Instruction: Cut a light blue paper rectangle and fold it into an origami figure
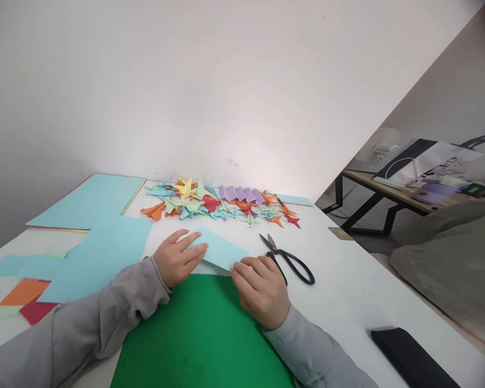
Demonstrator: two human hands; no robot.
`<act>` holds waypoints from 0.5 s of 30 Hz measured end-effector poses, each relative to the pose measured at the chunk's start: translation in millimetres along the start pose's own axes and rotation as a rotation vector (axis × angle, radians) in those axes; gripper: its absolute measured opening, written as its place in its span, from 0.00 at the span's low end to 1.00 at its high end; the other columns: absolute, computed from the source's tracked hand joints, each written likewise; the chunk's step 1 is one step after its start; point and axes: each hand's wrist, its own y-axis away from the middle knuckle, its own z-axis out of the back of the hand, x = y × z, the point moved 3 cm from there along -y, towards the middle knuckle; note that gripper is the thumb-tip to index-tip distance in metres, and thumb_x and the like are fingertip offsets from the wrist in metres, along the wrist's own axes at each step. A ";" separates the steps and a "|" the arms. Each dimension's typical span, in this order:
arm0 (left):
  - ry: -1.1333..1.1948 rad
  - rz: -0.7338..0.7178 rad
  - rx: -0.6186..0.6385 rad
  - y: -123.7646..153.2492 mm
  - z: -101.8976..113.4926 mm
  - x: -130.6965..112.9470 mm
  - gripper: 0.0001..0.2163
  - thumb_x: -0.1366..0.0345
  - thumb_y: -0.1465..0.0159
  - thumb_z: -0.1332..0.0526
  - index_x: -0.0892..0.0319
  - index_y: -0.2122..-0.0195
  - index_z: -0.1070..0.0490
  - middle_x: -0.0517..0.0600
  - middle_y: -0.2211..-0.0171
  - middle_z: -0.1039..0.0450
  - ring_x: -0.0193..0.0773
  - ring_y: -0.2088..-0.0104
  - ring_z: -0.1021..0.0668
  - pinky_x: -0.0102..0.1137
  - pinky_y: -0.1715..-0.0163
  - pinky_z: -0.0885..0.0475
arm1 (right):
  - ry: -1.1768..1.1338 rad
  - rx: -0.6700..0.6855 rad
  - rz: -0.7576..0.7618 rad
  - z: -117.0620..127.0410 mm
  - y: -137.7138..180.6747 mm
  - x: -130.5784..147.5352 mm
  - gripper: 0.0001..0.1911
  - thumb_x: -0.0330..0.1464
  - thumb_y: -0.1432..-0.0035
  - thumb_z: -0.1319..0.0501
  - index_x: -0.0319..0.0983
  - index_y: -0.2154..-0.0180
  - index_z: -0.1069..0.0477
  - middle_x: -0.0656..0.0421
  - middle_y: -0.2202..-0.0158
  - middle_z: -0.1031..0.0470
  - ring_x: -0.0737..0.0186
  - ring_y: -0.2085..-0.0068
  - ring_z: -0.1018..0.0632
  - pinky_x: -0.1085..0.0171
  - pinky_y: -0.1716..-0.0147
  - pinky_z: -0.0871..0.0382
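Observation:
A light blue piece of paper (pixel 220 249) lies on the white table just beyond a large green sheet (pixel 198 334). My left hand (pixel 178 257) rests on the paper's left end, fingers spread and stretched out. At its right end, my right hand (pixel 262 291) has its fingers curled and pinches the paper's near corner; the thumb is mostly hidden. Black-handled scissors (pixel 301 267) lie partly open beside my right hand, with part of one handle behind it.
Many small folded paper shapes (pixel 210 205) in several colours lie along the wall, with a purple pleated strip (pixel 242 194). Light blue sheets (pixel 101 253) and orange and red squares (pixel 26 292) are at left. A black object (pixel 412 358) lies at front right.

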 end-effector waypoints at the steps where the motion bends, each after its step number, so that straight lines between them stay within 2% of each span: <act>1: -0.020 0.013 -0.011 2.4 0.2 4.0 0.10 0.77 0.39 0.48 0.60 0.64 0.28 0.50 0.62 0.23 0.45 0.53 0.26 0.43 0.55 0.35 | 0.006 -0.013 -0.005 0.4 0.2 -1.4 0.09 0.21 0.45 0.46 0.38 0.72 0.31 0.58 0.73 0.26 0.63 0.67 0.30 0.61 0.69 0.43; 6: -0.078 0.069 -0.009 10.8 0.9 20.2 0.10 0.76 0.40 0.45 0.57 0.63 0.28 0.49 0.60 0.23 0.44 0.51 0.27 0.44 0.52 0.36 | 0.016 -0.050 -0.040 0.7 2.1 -6.4 0.08 0.21 0.46 0.44 0.38 0.71 0.32 0.59 0.75 0.27 0.62 0.68 0.29 0.61 0.70 0.44; 11: -0.178 0.155 -0.066 18.2 5.5 41.6 0.07 0.75 0.42 0.43 0.57 0.68 0.28 0.47 0.64 0.22 0.43 0.57 0.23 0.41 0.56 0.35 | 0.037 -0.072 -0.102 2.3 7.6 -17.5 0.09 0.20 0.47 0.46 0.38 0.70 0.32 0.58 0.73 0.26 0.61 0.67 0.29 0.61 0.69 0.43; 13: -0.200 0.207 -0.096 17.1 9.1 42.8 0.06 0.74 0.42 0.41 0.57 0.67 0.29 0.48 0.64 0.22 0.43 0.58 0.22 0.40 0.57 0.35 | 0.029 -0.078 -0.112 1.6 8.8 -20.5 0.09 0.20 0.47 0.46 0.38 0.69 0.32 0.57 0.72 0.25 0.61 0.67 0.29 0.61 0.69 0.43; 15: -0.141 0.225 -0.114 10.7 12.7 33.4 0.07 0.74 0.43 0.41 0.58 0.65 0.29 0.49 0.62 0.22 0.43 0.57 0.23 0.40 0.56 0.36 | -0.002 -0.076 -0.102 -0.8 8.4 -19.8 0.09 0.19 0.47 0.46 0.38 0.68 0.32 0.57 0.72 0.24 0.61 0.67 0.28 0.61 0.70 0.42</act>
